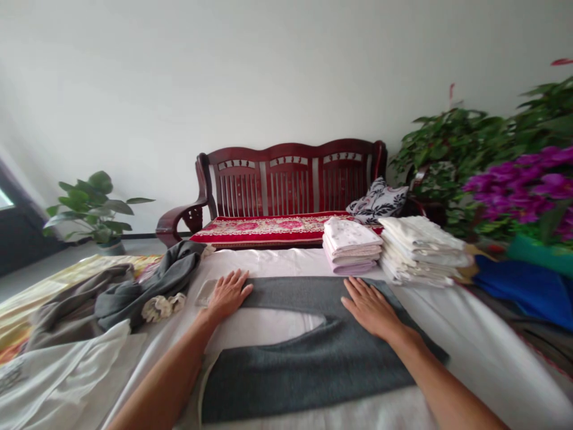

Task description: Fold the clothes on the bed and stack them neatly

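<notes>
A pair of dark grey trousers (308, 370) lies spread flat on the white-sheeted table (483, 334), waist to the right and legs to the left. My left hand (228, 292) rests flat, fingers outstretched, on the far leg near its hem, where a pale cuff shows. On the upper part of the trousers, towards the far edge, my right hand (367, 301) is laid palm down with its fingers extended. Neither hand grips the cloth. Between the two legs a strip of white sheet shows.
Folded pale pink cloths (351, 245) and a taller stack of cream cloths (421, 251) stand at the back right. Crumpled grey garments (147, 286) and a white garment (67, 382) lie left. Behind is a red wooden bench (286, 179); purple flowers (528, 185) stand right.
</notes>
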Available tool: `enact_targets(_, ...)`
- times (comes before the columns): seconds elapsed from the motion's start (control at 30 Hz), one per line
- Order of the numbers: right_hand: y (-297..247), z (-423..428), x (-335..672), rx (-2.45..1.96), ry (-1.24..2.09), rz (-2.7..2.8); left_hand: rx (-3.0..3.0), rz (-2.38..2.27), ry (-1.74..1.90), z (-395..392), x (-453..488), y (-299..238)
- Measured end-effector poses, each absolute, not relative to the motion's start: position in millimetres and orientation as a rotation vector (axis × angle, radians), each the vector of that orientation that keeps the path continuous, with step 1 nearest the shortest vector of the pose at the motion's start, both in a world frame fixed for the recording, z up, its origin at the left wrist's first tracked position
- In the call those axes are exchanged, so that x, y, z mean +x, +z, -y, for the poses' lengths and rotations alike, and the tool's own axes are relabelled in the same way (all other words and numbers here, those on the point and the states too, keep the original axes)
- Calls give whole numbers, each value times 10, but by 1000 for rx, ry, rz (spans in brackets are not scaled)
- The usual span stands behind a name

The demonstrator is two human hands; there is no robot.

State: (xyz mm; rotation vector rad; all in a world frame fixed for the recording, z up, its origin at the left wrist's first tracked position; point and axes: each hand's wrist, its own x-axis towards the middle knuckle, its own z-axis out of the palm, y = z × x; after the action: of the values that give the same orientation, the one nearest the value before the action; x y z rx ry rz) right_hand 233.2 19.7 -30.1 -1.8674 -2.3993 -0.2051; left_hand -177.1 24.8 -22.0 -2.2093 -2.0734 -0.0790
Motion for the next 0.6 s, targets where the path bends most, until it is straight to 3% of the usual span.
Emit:
enact_targets(0.27,-156,-64,1757,-1568,-88,2555,-2191,2102,-87,-296,-1811,-295)
enact_targets(0.6,-283,-197,2580,-2162,-216,2173,-2157,2119,-156,-228,-1738,-206)
